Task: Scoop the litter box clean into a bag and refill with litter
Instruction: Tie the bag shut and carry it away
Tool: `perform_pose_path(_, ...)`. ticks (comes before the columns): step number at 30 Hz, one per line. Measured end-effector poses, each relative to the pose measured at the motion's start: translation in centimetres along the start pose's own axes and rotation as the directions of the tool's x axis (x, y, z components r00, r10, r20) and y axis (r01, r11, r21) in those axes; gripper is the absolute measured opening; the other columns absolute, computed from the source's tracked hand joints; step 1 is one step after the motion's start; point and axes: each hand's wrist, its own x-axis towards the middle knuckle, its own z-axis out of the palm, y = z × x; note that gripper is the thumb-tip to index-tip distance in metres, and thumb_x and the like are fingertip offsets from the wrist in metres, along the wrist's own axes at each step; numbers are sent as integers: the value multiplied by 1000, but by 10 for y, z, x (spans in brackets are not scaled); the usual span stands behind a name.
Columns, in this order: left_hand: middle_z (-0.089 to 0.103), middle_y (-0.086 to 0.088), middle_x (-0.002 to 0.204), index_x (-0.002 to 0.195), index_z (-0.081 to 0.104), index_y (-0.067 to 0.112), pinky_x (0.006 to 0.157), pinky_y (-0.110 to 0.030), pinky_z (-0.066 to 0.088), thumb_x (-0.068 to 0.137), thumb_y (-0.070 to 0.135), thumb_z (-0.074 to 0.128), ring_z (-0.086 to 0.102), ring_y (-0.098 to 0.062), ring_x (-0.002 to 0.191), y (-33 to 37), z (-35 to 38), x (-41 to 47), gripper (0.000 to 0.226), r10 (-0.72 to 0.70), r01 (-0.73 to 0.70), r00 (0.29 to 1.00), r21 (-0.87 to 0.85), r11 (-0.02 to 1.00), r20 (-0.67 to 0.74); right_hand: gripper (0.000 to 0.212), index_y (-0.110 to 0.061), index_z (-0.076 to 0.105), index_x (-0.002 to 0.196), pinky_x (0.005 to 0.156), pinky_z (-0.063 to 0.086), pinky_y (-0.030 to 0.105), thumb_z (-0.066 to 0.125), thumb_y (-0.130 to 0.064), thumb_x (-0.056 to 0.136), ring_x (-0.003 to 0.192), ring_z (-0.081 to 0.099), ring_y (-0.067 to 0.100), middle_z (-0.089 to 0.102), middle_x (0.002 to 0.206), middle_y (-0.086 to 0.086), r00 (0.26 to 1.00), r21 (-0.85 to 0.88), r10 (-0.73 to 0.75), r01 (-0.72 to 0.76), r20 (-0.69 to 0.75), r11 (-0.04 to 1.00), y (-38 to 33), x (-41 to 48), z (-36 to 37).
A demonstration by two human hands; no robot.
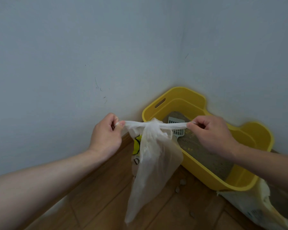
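Yellow plastic litter box (181, 97): far right, pushed into the corner of the pale grey walls (73, 63), on the brown wooden floor (98, 196). Holds a bed of grey litter (206, 153) and a white slotted plastic scoop (175, 121) lying at its far end.

Thin translucent white plastic bag (150, 163): held up in mid-air just near-left of the box, long axis hanging straight down from a knot (152, 124) at its mouth. Yellow print on its left face; contents not readable.

Left hand (106, 135): clenched, thumb and curled fingers pinching the bag's left ear. Right hand (211, 131): same grasp on the right ear. Ears drawn taut and level along a left-right line; knot about midway, neither hand nearer.

Judged step: cinching the waste bag shut, scooping apparently finished. Next pull best made straight outward along that same line; uneven pull likely to tear the thin film.

Torn-open white litter sack (256, 209): near right, just beside the box's near end, closer to the right hand. Refill not yet done, by the look. Stray granules (183, 181) on the floor beside the box.
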Motion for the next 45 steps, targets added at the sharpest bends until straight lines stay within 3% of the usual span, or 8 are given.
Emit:
perform_pose_path(11,45,-3,60,70,42,12,58,-39,33,94,22,60,41,-26,60,-36,-4,3,32,-221,221,973,6,975,-63,27,-18,66,68,46,32,26,61,-22,94,47,43,16,54,53,1,994,-118,105,-109,-37,987,33,-4,-28)
perform_pose_path(20,52,-20,68,74,44,10,59,-37,36,96,24,57,45,-24,63,-32,-5,7,29,-253,249,967,-91,964,-37,25,-19,67,69,46,31,25,62,-23,94,48,43,15,55,54,2,990,-92,130,-134,-50,987,32,-4,-25)
perform_pose_path(23,51,-26,69,74,46,10,59,-37,34,97,22,58,43,-22,61,-21,-9,6,29,-227,223,974,-136,965,-15,22,-21,69,72,45,31,24,65,-24,93,48,42,12,55,55,0,990,-21,134,-135,-34,991,28,-5,-27)
perform_pose_path(27,44,-7,68,75,50,9,60,-34,32,96,18,61,38,-18,63,-3,-14,1,25,-141,148,989,-222,964,44,10,-18,75,80,41,33,17,69,-20,89,45,42,4,57,58,2,990,174,137,-141,39,974,15,-7,-29)
perform_pose_path(33,63,-21,79,79,63,5,68,-29,45,93,18,65,53,-16,70,26,-15,-2,20,-45,74,994,-320,945,96,9,-1,69,91,69,54,31,63,-8,91,73,65,20,71,84,17,975,434,141,-203,172,878,-14,-3,-20)
perform_pose_path(38,68,3,68,79,68,14,66,-13,48,93,13,65,61,-2,62,46,-9,0,14,-73,159,973,-414,896,217,12,6,62,94,70,55,26,59,-6,94,73,66,12,70,84,11,963,507,99,-217,250,834,-39,2,-5)
perform_pose_path(42,71,-2,73,87,71,15,67,-20,53,89,2,67,63,-10,65,60,-6,-1,13,-82,250,938,-494,833,336,8,0,60,87,65,55,19,56,-2,94,66,65,7,66,78,8,955,529,89,-233,284,816,-55,7,6)
perform_pose_path(45,72,-5,77,94,72,11,66,-20,53,86,-4,67,63,-9,63,70,-3,-4,17,-69,297,915,-547,783,398,10,-6,58,86,72,60,29,54,-5,95,74,69,19,70,81,11,948,527,110,-261,299,809,-63,9,16)
